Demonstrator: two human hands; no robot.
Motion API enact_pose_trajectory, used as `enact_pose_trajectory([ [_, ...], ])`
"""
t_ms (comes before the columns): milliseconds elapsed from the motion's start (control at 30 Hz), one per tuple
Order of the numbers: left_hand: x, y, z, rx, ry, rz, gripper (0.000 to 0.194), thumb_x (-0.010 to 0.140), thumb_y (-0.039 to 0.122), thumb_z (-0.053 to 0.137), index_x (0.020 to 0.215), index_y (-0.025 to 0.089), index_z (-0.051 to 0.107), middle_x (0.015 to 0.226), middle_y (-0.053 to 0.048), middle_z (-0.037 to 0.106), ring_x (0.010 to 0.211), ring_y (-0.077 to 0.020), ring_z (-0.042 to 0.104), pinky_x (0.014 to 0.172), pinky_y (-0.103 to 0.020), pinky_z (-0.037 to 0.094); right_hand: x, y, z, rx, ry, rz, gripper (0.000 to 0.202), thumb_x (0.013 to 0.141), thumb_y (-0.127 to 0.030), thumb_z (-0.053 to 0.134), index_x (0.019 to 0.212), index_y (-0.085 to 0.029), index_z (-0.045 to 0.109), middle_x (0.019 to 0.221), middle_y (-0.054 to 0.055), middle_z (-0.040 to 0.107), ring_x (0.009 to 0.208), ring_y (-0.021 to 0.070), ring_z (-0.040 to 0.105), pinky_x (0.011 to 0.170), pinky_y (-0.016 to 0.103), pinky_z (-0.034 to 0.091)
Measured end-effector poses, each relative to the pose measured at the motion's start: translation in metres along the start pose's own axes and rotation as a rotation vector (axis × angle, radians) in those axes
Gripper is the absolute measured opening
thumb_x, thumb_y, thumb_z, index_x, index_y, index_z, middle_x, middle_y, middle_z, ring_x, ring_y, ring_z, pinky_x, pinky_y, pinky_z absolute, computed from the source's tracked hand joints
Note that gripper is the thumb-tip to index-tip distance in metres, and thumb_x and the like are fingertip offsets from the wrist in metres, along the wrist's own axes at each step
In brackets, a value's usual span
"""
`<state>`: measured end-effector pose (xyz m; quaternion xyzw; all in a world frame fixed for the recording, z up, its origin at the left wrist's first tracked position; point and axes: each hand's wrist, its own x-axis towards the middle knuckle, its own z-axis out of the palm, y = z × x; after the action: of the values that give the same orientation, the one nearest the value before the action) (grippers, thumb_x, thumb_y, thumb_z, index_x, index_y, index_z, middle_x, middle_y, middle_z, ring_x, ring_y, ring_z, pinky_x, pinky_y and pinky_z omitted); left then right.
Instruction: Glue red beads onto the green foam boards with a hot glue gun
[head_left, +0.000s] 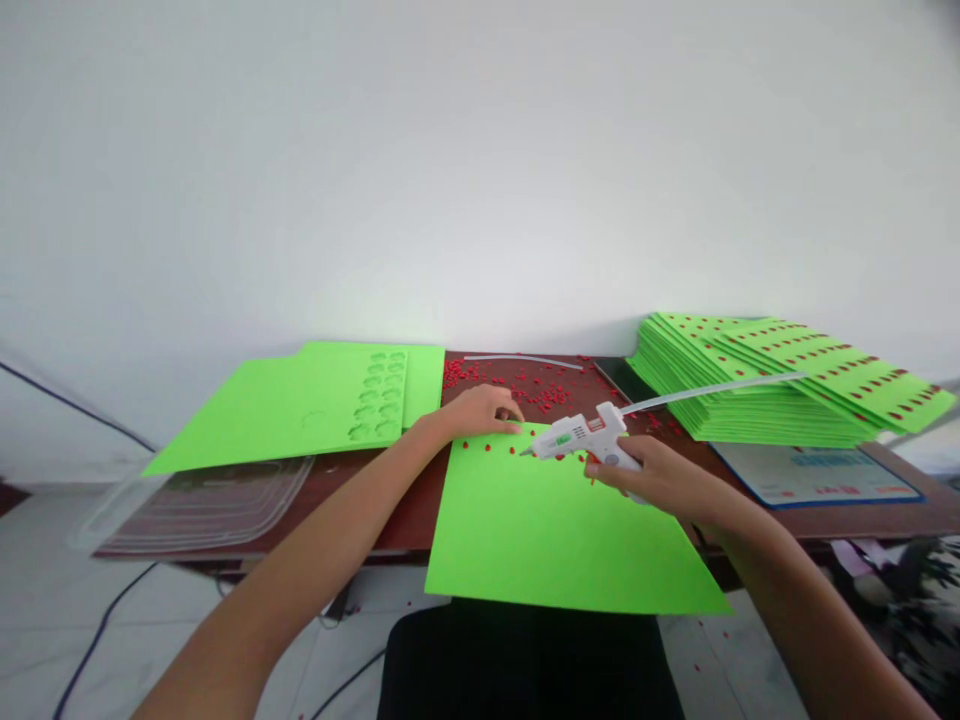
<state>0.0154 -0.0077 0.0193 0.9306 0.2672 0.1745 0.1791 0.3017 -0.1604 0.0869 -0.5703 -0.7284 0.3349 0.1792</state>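
Note:
My right hand [660, 475] is wrapped round the handle of a white hot glue gun [583, 436], its nozzle pointing left just above a bright green sheet [562, 530]. A long translucent glue stick [712, 390] sticks out of the gun's back. Several small red pieces [488, 448] sit in a row along the sheet's far part, some hidden behind the gun. My left hand [486, 410] rests at the sheet's far edge with fingers curled and drawn together; whatever they pinch is too small to make out. The sheet's near edge overhangs the table towards my lap.
Loose red pieces [551, 397] and a spare glue stick [525, 360] lie on the brown table [360, 515] by the wall. Green sheets with red dots form a tall stack [757, 415] at right. More green sheets [292, 405] lie left, over a clear plastic lid [202, 505].

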Motion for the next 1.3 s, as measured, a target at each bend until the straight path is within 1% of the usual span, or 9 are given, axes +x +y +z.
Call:
enact_pose_trajectory([
  [100,-0.001,0.0,-0.005,0.052,-0.009,-0.035,0.031,0.089,0.049,0.068,0.106,0.025,0.079,0.087,-0.003,0.068,0.075,-0.0143,0.06,0.067,-0.023,0.039,-0.006,-0.001,-0.018,-0.078,0.001,0.057,0.042,0.079,-0.059,0.068,0.071,-0.018,0.062,0.06,0.001,0.057,0.053,0.0138,0.046,0.048,0.025,0.029],
  [167,-0.001,0.001,-0.007,0.09,-0.003,-0.058,0.031,0.089,0.05,0.067,0.105,0.026,0.079,0.087,-0.003,0.068,0.074,-0.0144,0.06,0.065,-0.024,0.037,-0.011,0.004,-0.03,-0.101,0.036,0.061,0.042,0.078,-0.06,0.068,0.071,-0.019,0.063,0.062,0.002,0.059,0.055,0.0153,0.048,0.049,0.027,0.032],
  [267,0.0,0.006,-0.007,0.137,0.018,-0.084,0.03,0.088,0.05,0.067,0.103,0.026,0.079,0.088,-0.002,0.07,0.075,-0.0151,0.061,0.064,-0.024,0.036,-0.018,0.01,-0.036,-0.106,0.095,0.066,0.044,0.079,-0.062,0.065,0.068,-0.02,0.061,0.063,0.003,0.058,0.058,0.0162,0.049,0.052,0.028,0.035],
  [367,0.001,0.012,-0.005,0.16,0.026,-0.135,0.028,0.088,0.047,0.067,0.102,0.026,0.078,0.087,-0.002,0.072,0.075,-0.0157,0.062,0.064,-0.024,0.036,-0.022,0.008,-0.023,-0.071,0.082,0.094,0.05,0.08,-0.067,0.062,0.064,-0.02,0.056,0.061,0.002,0.056,0.055,0.0151,0.048,0.051,0.027,0.034],
  [467,0.0,0.018,-0.003,0.159,0.032,-0.188,0.028,0.088,0.046,0.067,0.105,0.027,0.077,0.086,-0.001,0.073,0.073,-0.0157,0.062,0.064,-0.024,0.036,-0.016,-0.002,0.003,-0.019,0.04,0.112,0.052,0.082,-0.067,0.059,0.064,-0.019,0.055,0.058,0.001,0.054,0.053,0.0134,0.046,0.049,0.026,0.031],
  [600,-0.001,0.018,-0.003,0.133,0.041,-0.172,0.029,0.088,0.048,0.067,0.105,0.026,0.076,0.087,0.0,0.073,0.073,-0.0144,0.062,0.062,-0.023,0.035,0.009,-0.013,0.041,-0.054,0.057,0.04,0.044,0.084,-0.057,0.064,0.065,-0.019,0.053,0.062,0.0,0.056,0.055,0.0125,0.047,0.05,0.025,0.028],
  [733,0.0,0.012,-0.001,0.13,0.029,-0.177,0.03,0.087,0.051,0.068,0.105,0.028,0.076,0.086,0.001,0.073,0.074,-0.0147,0.063,0.061,-0.023,0.034,0.035,-0.014,0.064,-0.102,0.022,-0.007,0.039,0.086,-0.048,0.065,0.063,-0.02,0.05,0.059,-0.002,0.053,0.052,0.0115,0.043,0.049,0.025,0.025],
  [933,0.001,0.005,0.003,0.113,0.03,-0.203,0.03,0.086,0.051,0.07,0.104,0.028,0.076,0.086,0.001,0.072,0.075,-0.0152,0.064,0.06,-0.024,0.034,0.041,-0.004,0.07,-0.121,0.01,-0.033,0.036,0.088,-0.044,0.063,0.064,-0.019,0.052,0.06,0.0,0.057,0.053,0.0127,0.045,0.05,0.026,0.026],
  [1300,0.001,0.01,-0.001,0.108,0.016,-0.212,0.028,0.086,0.05,0.071,0.104,0.03,0.075,0.088,0.002,0.073,0.073,-0.0144,0.062,0.058,-0.025,0.03,0.042,-0.001,0.073,-0.159,-0.01,-0.067,0.033,0.09,-0.043,0.061,0.069,-0.018,0.058,0.061,0.002,0.06,0.052,0.0136,0.047,0.051,0.027,0.028],
])
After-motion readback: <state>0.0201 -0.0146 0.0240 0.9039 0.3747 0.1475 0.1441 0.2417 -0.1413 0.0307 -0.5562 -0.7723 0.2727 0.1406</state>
